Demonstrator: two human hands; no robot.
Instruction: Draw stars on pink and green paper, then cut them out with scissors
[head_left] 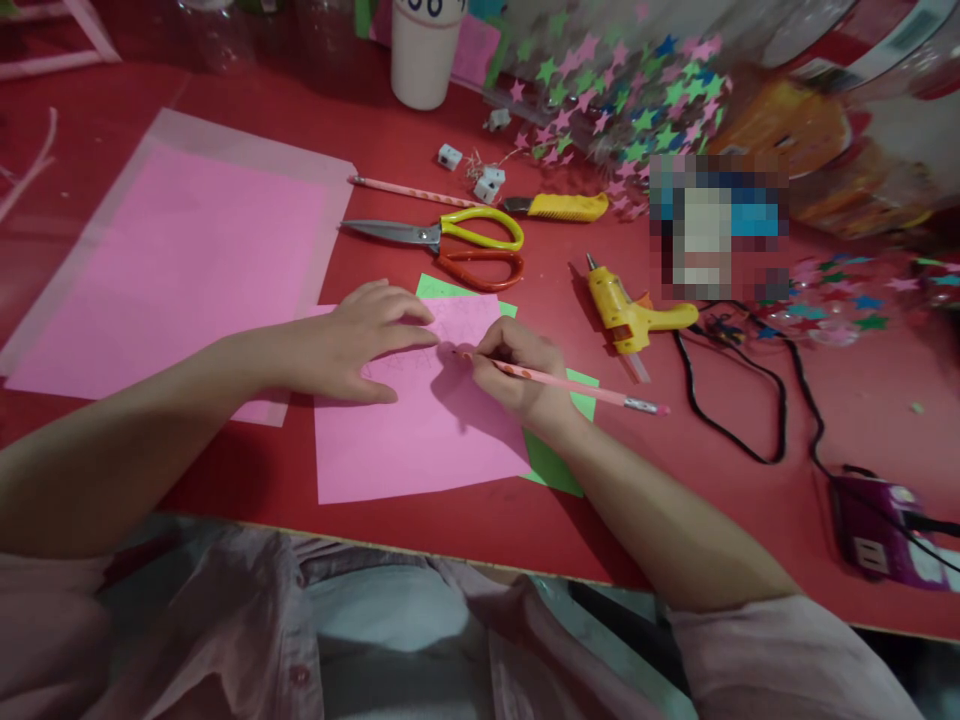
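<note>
My right hand [525, 372] is closed around a pink pencil [577, 383], its tip on or just above a pink sheet of paper [405, 440]. Faint pencil marks show along the upper part of that sheet. My left hand [367, 340] lies flat on the sheet's upper left, fingers stretched toward the pencil tip. Under the pink sheet lies green paper [555, 462], showing at the top and right. Just beyond the hands are scissors [435, 236] with one yellow and one red handle.
Larger pink sheets [202, 260] lie left. Behind the scissors are a second pencil [412, 190], a yellow cutter [568, 207] and a white cup [424, 60]. A yellow glue gun [626, 310], its black cable [784, 400] and a purple power strip [874, 525] occupy the right.
</note>
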